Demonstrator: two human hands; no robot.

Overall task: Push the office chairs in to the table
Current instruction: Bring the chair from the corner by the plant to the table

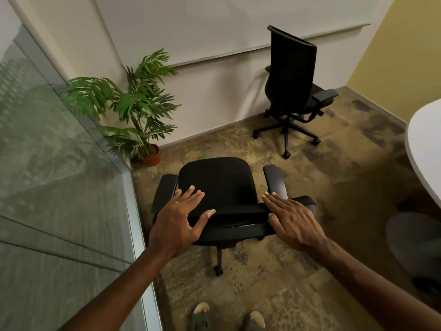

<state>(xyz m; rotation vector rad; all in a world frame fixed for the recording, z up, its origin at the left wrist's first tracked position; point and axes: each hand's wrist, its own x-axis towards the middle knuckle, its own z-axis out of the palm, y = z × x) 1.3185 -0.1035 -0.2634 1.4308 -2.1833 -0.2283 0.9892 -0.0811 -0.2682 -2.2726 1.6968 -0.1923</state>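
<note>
A black office chair stands right in front of me, its back nearest me and its seat facing the far wall. My left hand hovers over the left end of the backrest top, fingers spread, holding nothing. My right hand is flat and open over the right end, near the armrest. A second black office chair stands farther off by the wall, turned toward the right. The white round table shows only its edge at the right.
A potted green plant stands in the corner to the left of the near chair. A glass partition runs along the left. A grey blurred seat sits under the table edge. Patterned carpet lies between the chairs and the table.
</note>
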